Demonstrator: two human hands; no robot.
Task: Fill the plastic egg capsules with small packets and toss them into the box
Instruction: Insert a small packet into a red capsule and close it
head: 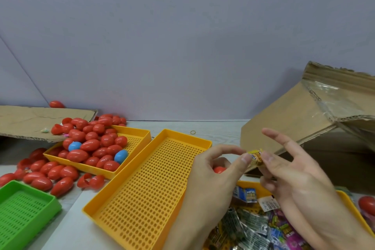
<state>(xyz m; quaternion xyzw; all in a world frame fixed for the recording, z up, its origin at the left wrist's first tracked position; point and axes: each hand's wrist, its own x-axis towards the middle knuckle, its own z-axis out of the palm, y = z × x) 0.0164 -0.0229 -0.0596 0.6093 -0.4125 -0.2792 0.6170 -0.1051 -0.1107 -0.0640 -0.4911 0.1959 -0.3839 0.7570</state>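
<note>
My left hand (213, 168) cups a red egg capsule (219, 169) in its curled fingers, and its thumb and forefinger pinch a small yellow packet (256, 156). My right hand (292, 170) pinches the same packet from the right side, its other fingers spread. Both hands hover over the near right of the table. The cardboard box (300, 119) lies on its side just behind them, its opening facing right. A yellow tray (345, 197) under my right hand holds several small packets (251, 223).
A perforated yellow tray (113, 205) sits in the middle with nothing in it. Behind it, another yellow tray (142, 130) is heaped with red eggs (91, 144) and two blue ones. Loose red eggs (46, 172) lie left. A green tray (26, 209) sits near left. Flat cardboard (30, 119) lies far left.
</note>
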